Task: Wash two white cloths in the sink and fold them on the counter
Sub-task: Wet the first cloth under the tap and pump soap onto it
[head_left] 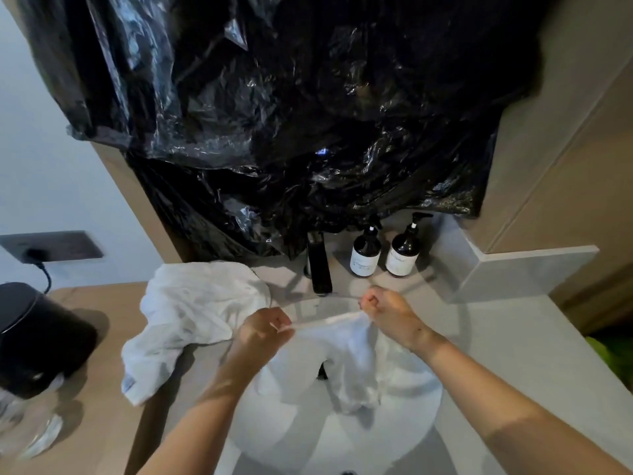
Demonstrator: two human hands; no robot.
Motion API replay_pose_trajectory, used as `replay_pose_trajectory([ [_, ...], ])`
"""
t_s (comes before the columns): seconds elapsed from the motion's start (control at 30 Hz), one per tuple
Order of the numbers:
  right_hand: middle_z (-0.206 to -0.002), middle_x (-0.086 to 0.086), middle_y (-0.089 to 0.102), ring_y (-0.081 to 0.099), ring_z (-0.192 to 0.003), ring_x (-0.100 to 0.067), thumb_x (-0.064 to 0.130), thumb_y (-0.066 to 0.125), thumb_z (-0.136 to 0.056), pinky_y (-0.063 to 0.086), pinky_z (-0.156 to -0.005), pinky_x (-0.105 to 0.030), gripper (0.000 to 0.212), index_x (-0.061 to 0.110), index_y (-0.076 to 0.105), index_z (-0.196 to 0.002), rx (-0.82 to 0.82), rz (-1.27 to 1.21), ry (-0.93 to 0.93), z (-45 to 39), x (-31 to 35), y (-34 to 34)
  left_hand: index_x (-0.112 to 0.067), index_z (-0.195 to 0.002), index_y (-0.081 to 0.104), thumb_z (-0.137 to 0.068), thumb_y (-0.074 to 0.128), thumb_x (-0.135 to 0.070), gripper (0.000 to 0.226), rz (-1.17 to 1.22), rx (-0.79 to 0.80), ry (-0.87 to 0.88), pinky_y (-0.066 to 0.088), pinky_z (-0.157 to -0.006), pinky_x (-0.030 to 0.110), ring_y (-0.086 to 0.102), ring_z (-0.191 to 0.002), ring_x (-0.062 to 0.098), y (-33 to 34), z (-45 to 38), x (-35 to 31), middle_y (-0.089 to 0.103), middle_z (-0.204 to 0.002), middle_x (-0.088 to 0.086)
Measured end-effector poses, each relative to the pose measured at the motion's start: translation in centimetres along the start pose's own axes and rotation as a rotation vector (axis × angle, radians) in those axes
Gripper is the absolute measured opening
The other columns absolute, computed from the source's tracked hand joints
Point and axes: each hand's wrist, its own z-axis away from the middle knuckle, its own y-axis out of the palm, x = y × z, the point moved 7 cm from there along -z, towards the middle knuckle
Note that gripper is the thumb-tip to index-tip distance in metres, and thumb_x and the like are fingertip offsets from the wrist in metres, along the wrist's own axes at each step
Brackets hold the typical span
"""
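One white cloth (356, 358) hangs over the round white sink (301, 437), its top edge stretched taut between my two hands. My left hand (265, 332) pinches the left end of that edge. My right hand (385, 311) grips the right end, a little higher and nearer the tap. The cloth's lower part droops into the basin. A second white cloth (191, 313) lies crumpled on the counter (496, 351) to the left of the sink, partly over the rim.
A black tap (319, 265) stands behind the sink, with two dark pump bottles (365, 250) (404, 248) to its right. Black plastic sheeting (291, 114) covers the wall above. A black appliance (37, 337) with a cord sits at the left on the wooden counter.
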Motion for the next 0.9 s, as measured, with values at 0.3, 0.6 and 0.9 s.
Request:
replay_pose_trajectory([
  [0.3,-0.159,0.002,0.018,0.018,-0.146,-0.012,0.026,0.050,-0.099,0.017,-0.115,-0.018,0.049,0.018,0.037,-0.146,0.425,0.294,0.159,1.3,-9.3,8.0,-0.028,-0.130,0.059,-0.093,0.060,-0.038,0.038,-0.277,0.380,-0.109,0.037,-0.103,0.020,0.052,-0.123,0.011,8.6,-0.2,6.9,0.053,-0.138,-0.007],
  [0.6,-0.119,0.004,0.057,0.054,-0.115,-0.017,-0.002,0.061,-0.085,0.034,-0.095,-0.009,0.036,0.010,0.062,-0.119,-0.176,-0.061,-0.089,-1.2,-6.4,0.8,-0.023,-0.123,0.062,-0.092,0.062,-0.022,0.031,-0.112,0.145,-0.133,0.039,-0.090,0.019,0.053,-0.108,0.013,7.4,-2.5,5.3,0.058,-0.128,-0.001],
  [0.9,-0.152,-0.007,0.032,0.034,-0.138,-0.020,0.007,0.074,-0.080,0.030,-0.112,-0.032,0.089,0.010,0.020,-0.151,-0.575,-0.511,0.209,-7.3,-9.2,-7.6,-0.030,-0.124,0.059,-0.093,0.060,-0.025,0.032,-0.045,0.146,-0.141,0.046,-0.090,0.023,0.053,-0.110,0.011,6.7,-3.9,3.4,0.053,-0.131,-0.007],
])
